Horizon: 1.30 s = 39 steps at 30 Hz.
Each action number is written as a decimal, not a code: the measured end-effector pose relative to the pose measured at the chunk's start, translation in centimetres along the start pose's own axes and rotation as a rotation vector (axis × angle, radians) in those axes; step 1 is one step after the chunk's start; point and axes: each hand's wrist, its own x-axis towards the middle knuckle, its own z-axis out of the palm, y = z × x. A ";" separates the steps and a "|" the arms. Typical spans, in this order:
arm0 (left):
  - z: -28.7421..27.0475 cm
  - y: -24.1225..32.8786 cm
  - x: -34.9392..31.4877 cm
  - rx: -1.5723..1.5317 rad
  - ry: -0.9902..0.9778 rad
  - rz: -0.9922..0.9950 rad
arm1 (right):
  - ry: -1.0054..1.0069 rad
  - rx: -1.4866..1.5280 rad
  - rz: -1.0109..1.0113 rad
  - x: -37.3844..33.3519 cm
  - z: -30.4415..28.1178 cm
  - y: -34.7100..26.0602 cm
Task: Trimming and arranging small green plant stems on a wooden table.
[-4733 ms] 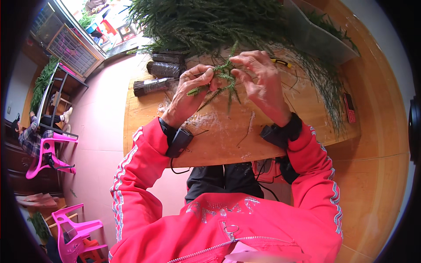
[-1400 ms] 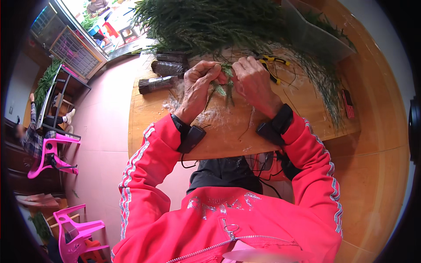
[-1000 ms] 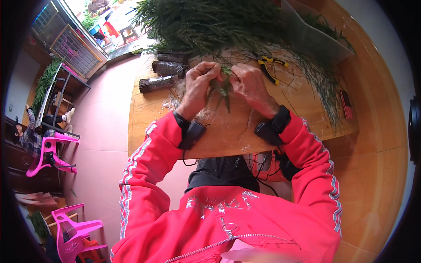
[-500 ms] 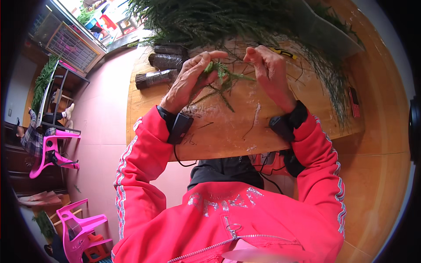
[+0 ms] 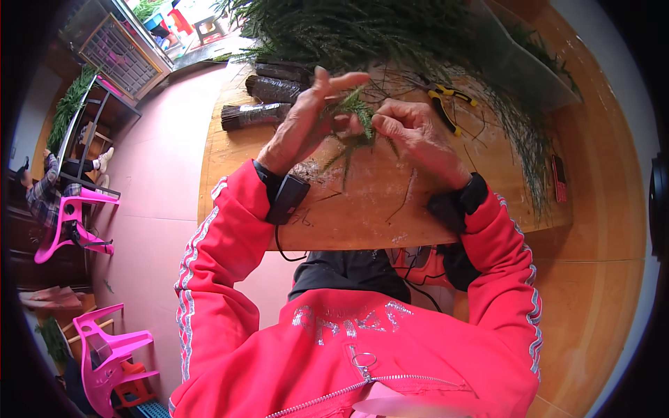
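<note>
Over the wooden table, my left hand [image 5: 300,132] holds a green needle-leaved sprig [image 5: 359,110] in its lower fingers, with thumb and index finger raised. My right hand [image 5: 418,136] is closed in a pinch at the sprig's right side. What exactly its fingertips grip there is partly hidden. Just beyond the right hand lie pliers [image 5: 446,104] with yellow and black handles. To the left of my left hand lie several dark bundles of thin stems wrapped in clear film [image 5: 254,117].
A large heap of green branches [image 5: 348,31] covers the table's far side, beside a grey panel [image 5: 523,59]. A red phone [image 5: 559,177] lies at the right edge of the table [image 5: 348,226]. Pink plastic chairs [image 5: 115,341] stand on the left, where another person [image 5: 52,188] sits.
My right hand has moved left and closed in on the sprig. The pliers, mostly hidden behind it before, now show. The whole view has shifted slightly.
</note>
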 end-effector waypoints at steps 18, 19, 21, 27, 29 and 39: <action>0.1 -2.6 0.4 0.430 0.149 0.385 | 0.339 -0.064 -0.209 0.4 -0.7 0.5; 0.8 -2.7 0.2 0.438 0.135 0.376 | 0.356 -0.102 -0.236 0.4 -0.6 0.4; 1.0 -2.8 -0.1 0.443 0.129 0.370 | 0.390 -0.175 -0.287 0.5 -0.4 0.4; 0.5 -2.7 -0.5 0.360 0.040 0.199 | 0.414 -0.430 -0.605 0.4 0.0 0.5; 0.7 -2.9 -0.4 0.346 -0.004 0.151 | 0.404 -0.483 -0.606 0.2 0.0 0.6; -0.1 -4.0 0.5 0.005 -0.006 0.178 | 0.426 -0.546 -0.618 0.4 -1.0 -0.8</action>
